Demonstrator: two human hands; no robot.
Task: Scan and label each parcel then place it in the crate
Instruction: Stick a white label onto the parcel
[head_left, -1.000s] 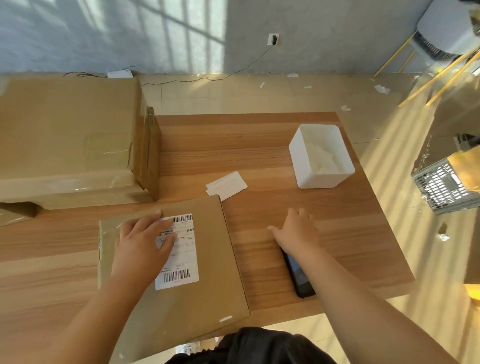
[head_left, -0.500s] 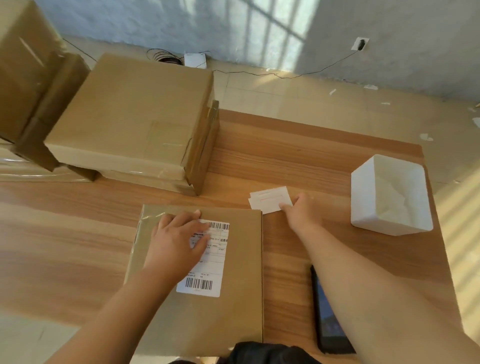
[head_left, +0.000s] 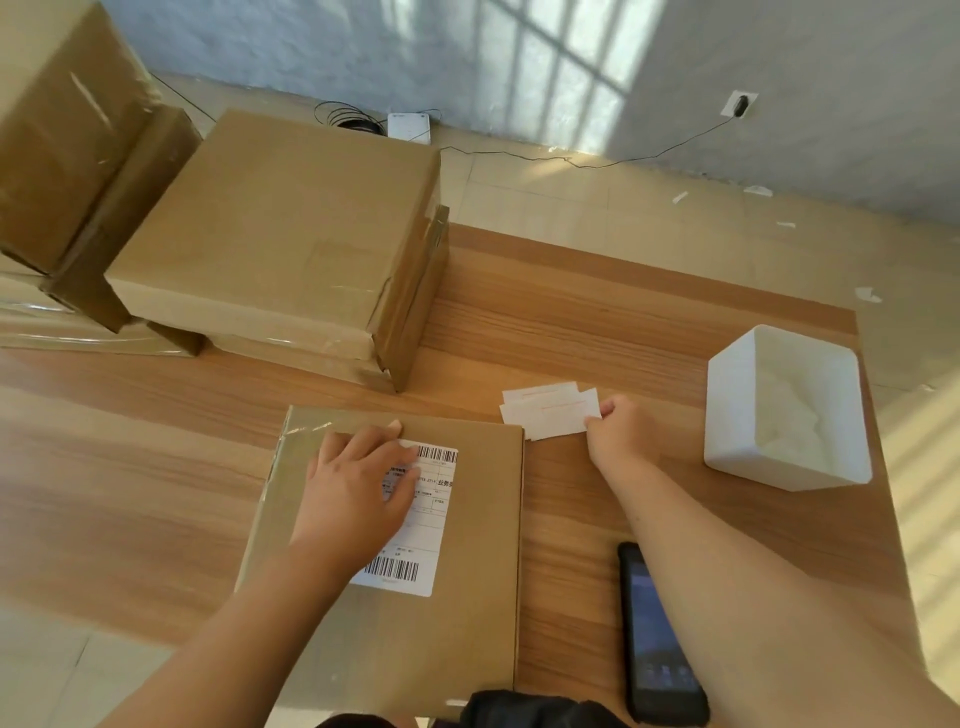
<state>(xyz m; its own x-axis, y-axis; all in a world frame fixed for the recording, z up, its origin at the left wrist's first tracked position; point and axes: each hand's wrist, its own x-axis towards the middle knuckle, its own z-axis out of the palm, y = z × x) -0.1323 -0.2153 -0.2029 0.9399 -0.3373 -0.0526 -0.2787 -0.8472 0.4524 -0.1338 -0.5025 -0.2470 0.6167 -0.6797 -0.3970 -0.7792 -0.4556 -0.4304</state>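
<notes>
Close against the near edge of the table (head_left: 130, 467) lies a flat brown parcel (head_left: 441, 639). Its white shipping label (head_left: 423, 525) bears barcodes top and bottom; the small print is mostly unreadable. The left hand (head_left: 358, 488) rests flat on the label, fingers spread. Just beyond the parcel's far right corner, the right hand (head_left: 618, 436) pinches the white slips (head_left: 545, 413).

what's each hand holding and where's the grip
Right hand pinches the small white paper slips at their right edge. Left hand lies flat on the brown cardboard parcel, gripping nothing.
</notes>
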